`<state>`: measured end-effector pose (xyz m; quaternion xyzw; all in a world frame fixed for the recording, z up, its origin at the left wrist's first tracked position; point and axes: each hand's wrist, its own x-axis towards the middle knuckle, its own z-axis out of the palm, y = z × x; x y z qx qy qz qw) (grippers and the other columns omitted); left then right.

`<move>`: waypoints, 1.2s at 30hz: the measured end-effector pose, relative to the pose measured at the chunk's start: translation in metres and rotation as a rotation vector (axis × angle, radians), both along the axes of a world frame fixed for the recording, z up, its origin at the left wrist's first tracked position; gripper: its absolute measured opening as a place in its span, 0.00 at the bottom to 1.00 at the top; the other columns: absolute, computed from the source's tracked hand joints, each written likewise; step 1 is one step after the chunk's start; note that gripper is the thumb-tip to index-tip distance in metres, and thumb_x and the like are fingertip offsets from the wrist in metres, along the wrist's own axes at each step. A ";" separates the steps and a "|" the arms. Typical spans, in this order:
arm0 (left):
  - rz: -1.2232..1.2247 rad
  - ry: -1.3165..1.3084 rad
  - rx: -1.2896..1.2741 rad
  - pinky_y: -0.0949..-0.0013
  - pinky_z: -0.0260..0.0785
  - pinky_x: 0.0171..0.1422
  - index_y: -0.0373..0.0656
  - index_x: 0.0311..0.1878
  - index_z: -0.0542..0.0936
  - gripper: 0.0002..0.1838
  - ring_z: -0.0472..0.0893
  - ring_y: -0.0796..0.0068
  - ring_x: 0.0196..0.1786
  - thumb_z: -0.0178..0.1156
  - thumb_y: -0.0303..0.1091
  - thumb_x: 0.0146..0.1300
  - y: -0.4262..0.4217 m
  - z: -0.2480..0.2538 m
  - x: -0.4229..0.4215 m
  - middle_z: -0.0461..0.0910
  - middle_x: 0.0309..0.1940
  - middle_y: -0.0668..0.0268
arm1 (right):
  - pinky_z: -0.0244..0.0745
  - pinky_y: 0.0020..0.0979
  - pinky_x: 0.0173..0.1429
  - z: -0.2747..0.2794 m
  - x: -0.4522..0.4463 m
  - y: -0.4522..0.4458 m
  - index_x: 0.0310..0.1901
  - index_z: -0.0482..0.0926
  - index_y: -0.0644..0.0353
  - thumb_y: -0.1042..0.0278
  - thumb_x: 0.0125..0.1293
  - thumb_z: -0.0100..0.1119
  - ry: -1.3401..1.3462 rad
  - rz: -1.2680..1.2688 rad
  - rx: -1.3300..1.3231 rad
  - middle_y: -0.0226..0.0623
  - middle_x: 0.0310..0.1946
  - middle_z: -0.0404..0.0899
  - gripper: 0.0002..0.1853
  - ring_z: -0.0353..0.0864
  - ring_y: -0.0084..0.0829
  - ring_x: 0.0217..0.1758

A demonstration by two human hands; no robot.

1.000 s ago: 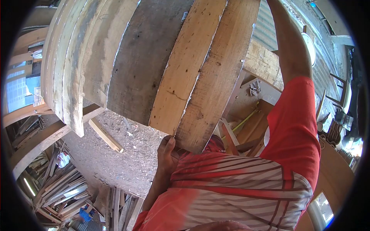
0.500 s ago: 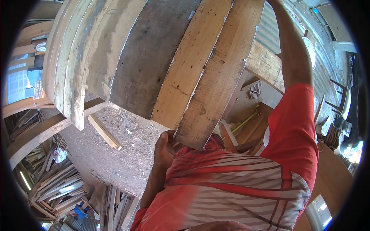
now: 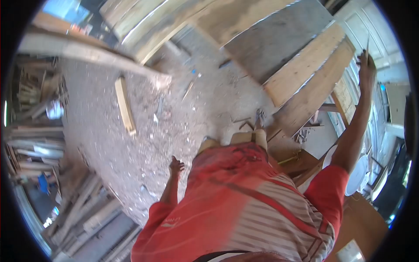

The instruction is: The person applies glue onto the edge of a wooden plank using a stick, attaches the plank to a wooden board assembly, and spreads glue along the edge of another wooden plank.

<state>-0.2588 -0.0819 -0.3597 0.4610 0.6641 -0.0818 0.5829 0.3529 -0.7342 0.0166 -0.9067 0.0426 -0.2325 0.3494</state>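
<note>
A panel of wide planks (image 3: 279, 43), with pale, white-edged seams between the boards, slants across the top of the view. Beyond its right end my right hand (image 3: 366, 67) is raised, its fingers around a thin, pointed tool (image 3: 368, 43) that sticks upward; blur hides its exact kind. Low at my left side, my left hand (image 3: 176, 166) hangs over the littered floor. It holds nothing, thumb and fingers apart, and is clear of the panel.
A loose wood block (image 3: 125, 106) lies on the dusty floor (image 3: 148, 153). Stacked offcuts (image 3: 91, 209) fill the lower left. A timber beam (image 3: 87, 50) crosses the upper left. A white door (image 3: 371, 30) stands at the far right, and a brown board (image 3: 364, 222) is beside me.
My left hand has come off the panel's near end and dropped to my side. The panel now appears farther up and right. My right hand has come into view with the thin tool.
</note>
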 end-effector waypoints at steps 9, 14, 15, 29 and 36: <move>-0.371 0.102 -0.181 0.58 0.78 0.47 0.31 0.59 0.76 0.48 0.83 0.61 0.41 0.42 0.77 0.72 0.090 -0.018 -0.126 0.83 0.43 0.52 | 0.74 0.40 0.34 -0.023 -0.349 0.245 0.45 0.86 0.63 0.58 0.71 0.64 0.359 0.049 0.053 0.43 0.26 0.83 0.15 0.79 0.38 0.26; -0.510 0.013 -0.174 0.55 0.78 0.55 0.30 0.63 0.74 0.49 0.83 0.57 0.47 0.40 0.77 0.73 0.116 -0.041 -0.027 0.83 0.49 0.48 | 0.71 0.30 0.36 -0.031 -0.429 0.211 0.45 0.86 0.66 0.58 0.72 0.66 0.319 -0.336 0.286 0.34 0.25 0.80 0.16 0.74 0.20 0.30; -0.516 -0.027 -0.158 0.55 0.78 0.56 0.30 0.64 0.74 0.50 0.84 0.57 0.49 0.39 0.77 0.73 0.117 -0.038 -0.001 0.83 0.51 0.48 | 0.70 0.29 0.36 -0.034 -0.441 0.192 0.45 0.86 0.66 0.58 0.73 0.65 0.140 -0.409 0.314 0.32 0.26 0.79 0.16 0.73 0.18 0.31; -0.698 -0.171 -0.052 0.48 0.74 0.70 0.29 0.68 0.71 0.50 0.80 0.48 0.64 0.42 0.76 0.73 0.120 0.045 0.154 0.79 0.62 0.41 | 0.69 0.23 0.24 -0.062 -0.462 -0.068 0.48 0.79 0.63 0.57 0.69 0.72 -0.261 -1.020 0.854 0.35 0.36 0.83 0.18 0.86 0.27 0.32; -0.715 -0.080 -0.094 0.49 0.73 0.71 0.27 0.70 0.69 0.51 0.80 0.47 0.65 0.40 0.75 0.74 0.109 0.045 0.103 0.78 0.64 0.40 | 0.71 0.25 0.25 -0.056 -0.463 -0.071 0.47 0.79 0.68 0.63 0.69 0.70 -0.192 -0.988 0.822 0.41 0.38 0.85 0.16 0.90 0.32 0.36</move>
